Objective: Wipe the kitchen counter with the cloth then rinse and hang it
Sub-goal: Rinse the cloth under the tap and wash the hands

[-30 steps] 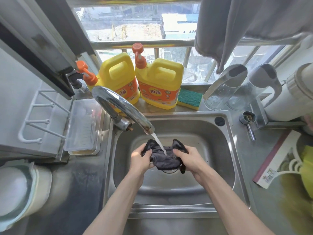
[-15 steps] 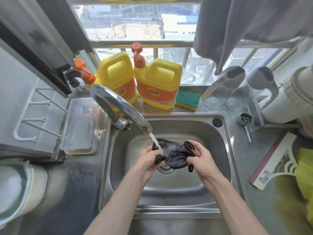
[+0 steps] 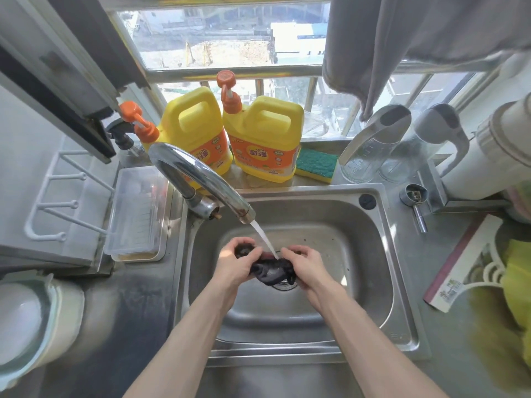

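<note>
We're holding the cloth (image 3: 272, 272) between our left hand (image 3: 234, 264) and right hand (image 3: 306, 267) in the sink (image 3: 370, 248), over the drain (image 3: 285, 286). Tap (image 3: 198, 179) sits back-left, with left jug (image 3: 198, 139) and right jug (image 3: 263, 142) behind it and sponge (image 3: 316, 165) right of them.

Kitchen corner in daylight. A wide window (image 3: 230, 38) fills the rear wall, showing sunlit rooftops. A horizontal metal rail (image 3: 230, 72) with vertical bars below it crosses its lower part. Grey fabric (image 3: 402, 38) hangs at upper right. A dark frame (image 3: 71, 67) slants at left above a white wall rack (image 3: 57, 202). The stainless worktop (image 3: 138, 311) dully reflects the light.
</note>
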The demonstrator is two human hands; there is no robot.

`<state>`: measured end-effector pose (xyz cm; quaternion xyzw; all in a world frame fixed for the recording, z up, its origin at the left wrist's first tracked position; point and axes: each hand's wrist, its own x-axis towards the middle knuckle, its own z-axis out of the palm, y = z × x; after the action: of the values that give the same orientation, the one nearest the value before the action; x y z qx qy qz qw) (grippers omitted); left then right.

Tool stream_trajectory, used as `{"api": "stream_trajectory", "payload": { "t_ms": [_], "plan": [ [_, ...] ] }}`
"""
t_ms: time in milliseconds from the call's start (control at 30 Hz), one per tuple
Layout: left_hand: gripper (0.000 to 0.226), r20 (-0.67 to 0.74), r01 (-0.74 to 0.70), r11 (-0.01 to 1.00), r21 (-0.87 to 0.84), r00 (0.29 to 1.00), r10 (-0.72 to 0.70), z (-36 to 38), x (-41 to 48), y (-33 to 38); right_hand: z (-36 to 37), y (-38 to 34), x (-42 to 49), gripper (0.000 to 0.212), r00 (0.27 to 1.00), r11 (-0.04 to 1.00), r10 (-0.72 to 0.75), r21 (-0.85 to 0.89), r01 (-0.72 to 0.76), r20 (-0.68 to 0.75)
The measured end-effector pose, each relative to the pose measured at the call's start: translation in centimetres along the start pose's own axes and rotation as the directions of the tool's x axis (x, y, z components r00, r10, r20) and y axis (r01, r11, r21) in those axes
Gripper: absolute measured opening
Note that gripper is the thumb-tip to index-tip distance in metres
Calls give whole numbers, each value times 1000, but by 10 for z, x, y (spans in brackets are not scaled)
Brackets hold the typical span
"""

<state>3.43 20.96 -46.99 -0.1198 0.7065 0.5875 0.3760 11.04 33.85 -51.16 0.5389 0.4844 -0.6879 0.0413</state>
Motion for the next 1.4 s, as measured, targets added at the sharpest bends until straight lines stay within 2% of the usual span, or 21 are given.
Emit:
{"api": "stream_trajectory", "payload": {
  "t_ms": [67, 100, 267, 367, 400, 467, 533, 567, 600, 633, 667, 700, 733, 767, 900, 967, 1100, 1200, 1233, 1333, 1400],
  "plan": [
    [24, -44, -49, 998, -39, 998, 47, -2, 0, -2, -3, -3, -1, 42, 997, 996, 26, 79, -31, 67],
    [27, -48, -75, 996, -56, 996, 72, -3, 0, -2, -5, -5, -3, 32, 993, 990, 55, 121, -67, 102],
    [21, -38, -153, 976, -153, 988, 149, -4, -3, 1, -6, -11, -15, 12, 961, 940, 190, 246, -238, 201],
    [18, -43, -171, 983, -74, 985, 168, -7, 0, 0, 1, -14, -23, 36, 957, 915, 211, 304, -265, 198],
    [18, -49, -143, 989, -33, 989, 141, -6, 1, 2, 5, -19, -25, 40, 963, 916, 205, 312, -251, 173],
    [18, -31, 34, 999, -36, 999, -35, -1, 2, 8, 14, -27, -29, 47, 992, 972, 105, 201, -118, 76],
    [34, 82, 251, 948, -193, 967, -240, 7, -2, 13, 24, -27, -36, 55, 993, 985, -115, -131, 108, -42],
    [41, 158, 317, 905, -284, 946, -282, 11, -5, 15, 29, -23, -42, 50, 955, 921, -293, -283, 269, -47],
    [43, 218, 360, 852, -381, 930, -296, 16, -7, 15, 33, -16, -50, 40, 861, 790, -508, -393, 470, 8],
    [40, 249, 385, 800, -461, 921, -299, 19, -7, 12, 36, -10, -55, 29, 708, 589, -700, -485, 646, 92],
    [31, 266, 398, 764, -508, 916, -300, 20, -4, 9, 36, -4, -54, 21, 519, 337, -832, -563, 755, 198],
    [25, 267, 411, 743, -529, 911, -314, 22, -2, 8, 33, -1, -50, 17, 348, 116, -889, -590, 799, 297],
    [25, 277, 422, 730, -537, 906, -319, 23, -3, 8, 28, 1, -41, 16, 246, -26, -897, -600, 799, 368],
    [31, 294, 436, 725, -534, 899, -325, 24, -2, 6, 24, 0, -34, 18, 212, -100, -887, -618, 780, 410],
    [43, 332, 475, 724, -500, 877, -346, 35, -13, 8, 20, -3, -25, 31, 226, -176, -855, -672, 720, 466],
    [43, 317, 465, 712, -526, 884, -343, 40, -16, 11, 27, -2, -26, 34, 244, -124, -870, -669, 733, 428],
    [38, 222, 396, 723, -566, 918, -329, 47, -11, 7, 37, 0, -29, 41, 392, 144, -888, -662, 735, 242],
    [43, 216, 415, 744, -524, 909, -355, 52, -16, 5, 41, -8, -37, 64, 735, 534, -661, -594, 602, 150],
    [40, 198, 425, 753, -502, 904, -378, 53, -17, 3, 42, -10, -38, 65, 814, 637, -572, -573, 516, 98],
    [36, 93, 418, 800, -431, 902, -421, 60, -14, -4, 43, -14, -31, 65, 930, 848, -363, -431, 307, -51],
    [45, -56, 344, 910, -232, 929, -366, 61, -9, -13, 47, -19, -22, 52, 975, 969, -175, -203, 144, -140]
  ]
}}
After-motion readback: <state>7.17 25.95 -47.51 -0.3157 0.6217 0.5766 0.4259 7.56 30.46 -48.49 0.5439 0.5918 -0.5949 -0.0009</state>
